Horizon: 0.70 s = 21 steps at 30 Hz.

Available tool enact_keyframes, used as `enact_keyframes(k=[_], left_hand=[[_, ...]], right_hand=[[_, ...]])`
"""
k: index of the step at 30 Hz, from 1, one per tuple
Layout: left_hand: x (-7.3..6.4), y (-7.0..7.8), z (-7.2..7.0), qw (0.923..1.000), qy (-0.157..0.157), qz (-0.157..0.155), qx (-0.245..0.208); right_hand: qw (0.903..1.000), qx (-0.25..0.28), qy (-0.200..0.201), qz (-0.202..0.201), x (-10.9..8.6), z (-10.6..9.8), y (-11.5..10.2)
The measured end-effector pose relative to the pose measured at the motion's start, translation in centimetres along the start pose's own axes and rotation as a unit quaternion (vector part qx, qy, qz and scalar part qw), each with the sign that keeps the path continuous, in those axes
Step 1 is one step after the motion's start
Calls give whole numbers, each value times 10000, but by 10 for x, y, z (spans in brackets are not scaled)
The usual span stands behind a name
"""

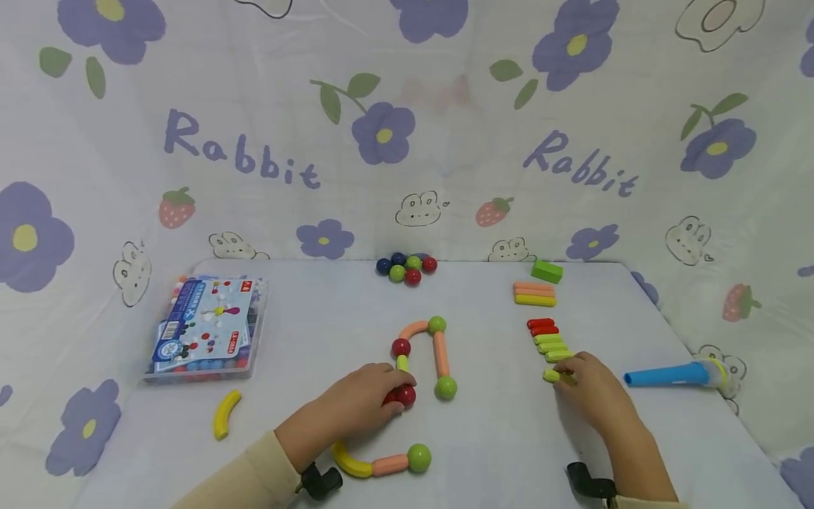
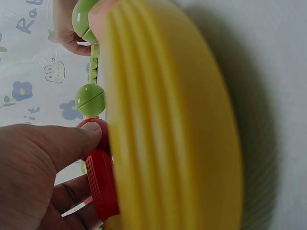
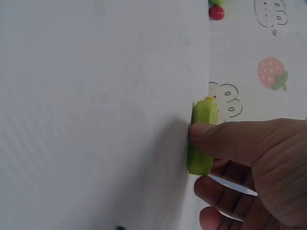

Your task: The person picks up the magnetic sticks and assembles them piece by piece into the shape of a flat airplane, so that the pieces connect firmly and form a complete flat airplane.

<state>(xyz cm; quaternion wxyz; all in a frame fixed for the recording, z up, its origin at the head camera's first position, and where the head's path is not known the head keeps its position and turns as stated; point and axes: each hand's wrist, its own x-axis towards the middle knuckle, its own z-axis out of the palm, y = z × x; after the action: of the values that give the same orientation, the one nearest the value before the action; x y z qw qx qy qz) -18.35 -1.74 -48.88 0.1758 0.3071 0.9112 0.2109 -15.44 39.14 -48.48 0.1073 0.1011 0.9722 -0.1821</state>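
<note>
My left hand (image 1: 359, 403) grips a red ball (image 1: 405, 395) with a red rod (image 2: 101, 184) below it in the left wrist view. That ball belongs to a joined chain: a yellow-green rod (image 1: 402, 363), another red ball (image 1: 401, 347), a curved coral rod (image 1: 415, 328), a green ball (image 1: 437, 325), a straight coral rod (image 1: 441, 355) and a green ball (image 1: 446, 387). Nearer me lies a curved yellow rod (image 1: 351, 464) with a coral rod and green ball; its far end is hidden. Between thumb and fingers, my right hand (image 1: 596, 396) pinches a short yellow-green rod (image 3: 202, 160) at the table.
Short red and yellow-green rods (image 1: 548, 339) line up beyond my right hand. Longer rods (image 1: 534, 294), a green block (image 1: 547, 271) and loose balls (image 1: 407, 268) lie farther back. A blue microphone-shaped object (image 1: 674, 374) is right; a clear box (image 1: 206, 325) and yellow curved rod (image 1: 226, 415) are left.
</note>
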Motion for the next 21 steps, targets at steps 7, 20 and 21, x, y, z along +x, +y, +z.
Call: enact_keyframes(k=[7,20,21], left_hand=[[0,0,2,10000,51,5,-47],[2,-4,4,9995,221,226,-70],[3,-4,5,9993,236,270,-78]], right_hand=[[9992,283,-237,-129,-15,11,-28],[9524,1077,-771,-2745,-38,46,-153],[9519,1000,-755,-2795,-36,49,-156]])
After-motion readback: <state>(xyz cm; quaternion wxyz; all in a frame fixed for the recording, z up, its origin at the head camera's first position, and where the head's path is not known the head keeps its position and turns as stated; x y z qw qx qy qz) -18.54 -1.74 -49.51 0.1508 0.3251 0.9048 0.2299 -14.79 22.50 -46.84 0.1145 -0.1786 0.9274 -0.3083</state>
